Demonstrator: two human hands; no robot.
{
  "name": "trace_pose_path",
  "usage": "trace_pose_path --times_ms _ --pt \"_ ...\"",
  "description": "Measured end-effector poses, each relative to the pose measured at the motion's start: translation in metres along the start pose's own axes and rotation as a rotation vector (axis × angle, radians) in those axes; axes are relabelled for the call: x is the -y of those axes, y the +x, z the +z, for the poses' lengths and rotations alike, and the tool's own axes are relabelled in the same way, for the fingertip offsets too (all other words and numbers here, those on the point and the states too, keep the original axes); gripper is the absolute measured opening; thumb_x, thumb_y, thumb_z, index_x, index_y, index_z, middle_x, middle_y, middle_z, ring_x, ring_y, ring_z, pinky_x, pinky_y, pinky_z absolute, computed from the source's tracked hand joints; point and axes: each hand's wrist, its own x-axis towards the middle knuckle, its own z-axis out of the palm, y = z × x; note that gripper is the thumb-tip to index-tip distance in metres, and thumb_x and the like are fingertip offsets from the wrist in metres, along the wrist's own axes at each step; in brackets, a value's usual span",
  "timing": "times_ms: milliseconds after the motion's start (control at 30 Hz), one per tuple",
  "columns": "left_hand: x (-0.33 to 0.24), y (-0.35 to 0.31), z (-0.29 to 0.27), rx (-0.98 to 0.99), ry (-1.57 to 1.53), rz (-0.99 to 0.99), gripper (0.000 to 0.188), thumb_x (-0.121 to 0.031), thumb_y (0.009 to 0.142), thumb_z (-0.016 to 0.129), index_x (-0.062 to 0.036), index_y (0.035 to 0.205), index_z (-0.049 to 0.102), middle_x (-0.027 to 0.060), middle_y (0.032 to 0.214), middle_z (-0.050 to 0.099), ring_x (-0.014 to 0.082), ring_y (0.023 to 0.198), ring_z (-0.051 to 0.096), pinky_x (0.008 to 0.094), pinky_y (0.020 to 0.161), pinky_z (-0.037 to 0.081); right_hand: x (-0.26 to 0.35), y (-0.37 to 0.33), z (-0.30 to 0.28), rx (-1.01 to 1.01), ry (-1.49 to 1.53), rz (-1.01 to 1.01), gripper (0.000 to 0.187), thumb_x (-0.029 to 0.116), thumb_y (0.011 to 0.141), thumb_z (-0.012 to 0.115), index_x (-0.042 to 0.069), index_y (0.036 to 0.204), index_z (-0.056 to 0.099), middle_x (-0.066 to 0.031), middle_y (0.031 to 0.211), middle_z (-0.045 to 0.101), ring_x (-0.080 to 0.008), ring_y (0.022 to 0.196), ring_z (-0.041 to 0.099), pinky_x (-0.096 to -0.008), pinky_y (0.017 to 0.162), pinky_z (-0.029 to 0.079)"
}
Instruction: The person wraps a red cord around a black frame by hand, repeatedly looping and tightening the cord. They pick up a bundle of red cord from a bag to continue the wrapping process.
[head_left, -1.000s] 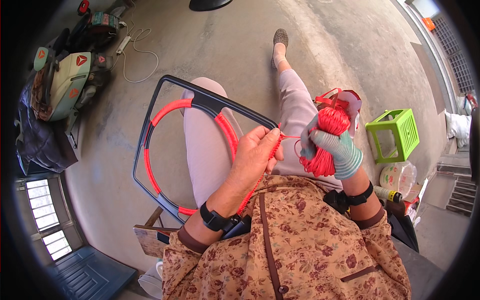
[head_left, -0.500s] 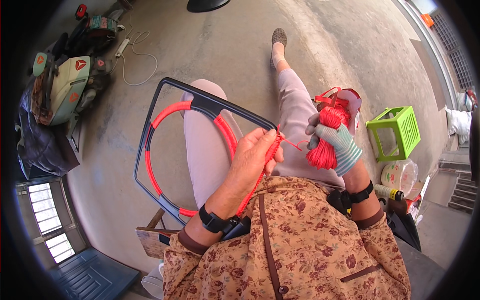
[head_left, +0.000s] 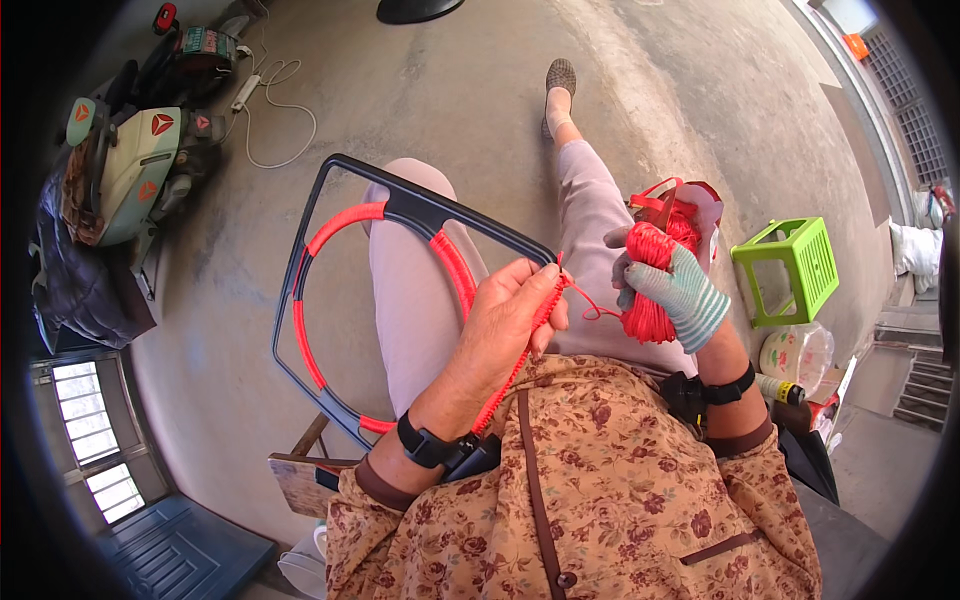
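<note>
A black frame [head_left: 432, 207] with a ring inside it leans across my lap, and red cord is wound round stretches of the ring. My bare left hand [head_left: 512, 310] pinches the frame's right side just below its corner, thumb on top of the tight red wrapping [head_left: 545, 305]. In a striped glove, my right hand [head_left: 685, 295] grips a bundle of red cord [head_left: 648, 325] over my right thigh. A thin, slack strand [head_left: 598, 310] runs from the bundle to the wrapping beside my left thumb.
Beyond my right hand stands an open bag [head_left: 708, 208] with more red cord in it. A green plastic stool [head_left: 805, 270] is on the right, near a clear plastic container [head_left: 800, 352]. At the far left a scooter [head_left: 145, 180] is parked near a white power strip [head_left: 245, 92].
My right hand has shifted slightly down and to the right with the cord bundle, its fingers lower on it. The strand now hangs in a looser curve. My left hand keeps its hold.
</note>
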Motion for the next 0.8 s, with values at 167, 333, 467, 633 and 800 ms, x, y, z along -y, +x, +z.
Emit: trace_pose_path --times_ms 167,333,467,633,800 --pt "0.001 0.001 -0.001 -0.001 0.018 -0.004 0.024 -0.027 0.098 0.053 -0.0037 0.097 0.058 0.0022 0.067 0.058 0.004 0.045 0.045 0.0171 0.04 0.035 0.003 -0.008 -0.005 -0.096 0.047 -0.021 0.034 0.016 0.088 0.063 0.001 0.117 0.057 -0.0027 0.08 0.061 -0.0115 0.066 0.061 -0.0266 0.061 0.052" --pt "0.002 0.002 -0.001 0.004 0.008 0.001 0.022 -0.025 0.097 0.055 -0.0038 0.096 0.058 0.0019 0.066 0.058 0.0036 0.044 0.045 0.0168 0.039 0.035 0.0 -0.007 -0.008 -0.08 0.065 -0.019 0.033 0.017 0.088 0.063 0.001 0.115 0.057 -0.0026 0.079 0.06 -0.0117 0.066 0.061 -0.0271 0.06 0.053" --pt "0.003 0.003 -0.003 0.001 0.01 0.008 0.022 -0.025 0.097 0.055 -0.0036 0.095 0.057 0.0018 0.066 0.058 0.0034 0.044 0.045 0.0163 0.039 0.035 -0.006 -0.005 -0.003 -0.041 0.057 0.003 0.036 0.018 0.087 0.065 0.0 0.117 0.057 -0.0019 0.079 0.06 -0.0112 0.066 0.061 -0.0266 0.061 0.052" --pt "0.003 0.002 -0.003 -0.003 0.014 0.007 0.021 -0.024 0.098 0.055 -0.0037 0.095 0.057 0.0019 0.066 0.058 0.0035 0.044 0.045 0.0164 0.039 0.035 -0.006 -0.006 0.002 -0.02 0.005 0.053 0.043 0.029 0.087 0.068 0.002 0.117 0.055 -0.0023 0.081 0.06 -0.012 0.071 0.06 -0.0272 0.064 0.053" --pt "0.003 0.001 -0.003 -0.007 0.011 0.001 0.021 -0.024 0.098 0.053 -0.0042 0.095 0.057 0.0019 0.066 0.058 0.0037 0.044 0.045 0.0164 0.039 0.035 -0.005 -0.007 0.003 -0.014 0.006 0.047 0.043 0.029 0.087 0.068 0.002 0.117 0.055 -0.0019 0.081 0.06 -0.0112 0.072 0.06 -0.0265 0.064 0.053"
